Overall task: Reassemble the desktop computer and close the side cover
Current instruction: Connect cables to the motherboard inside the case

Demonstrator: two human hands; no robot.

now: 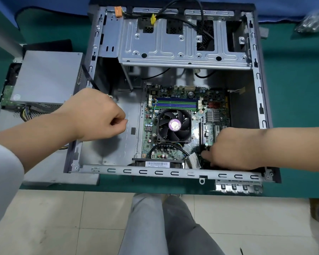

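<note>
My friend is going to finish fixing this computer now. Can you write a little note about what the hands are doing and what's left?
Left hand: fingers curled, hovering over the bare case floor; whether it holds anything is unclear.
Right hand: fingertips down at the motherboard near the case's near edge.
Done: motherboard and fan are in.
Left: power supply still sits outside, left of the case; side cover is off.
</note>
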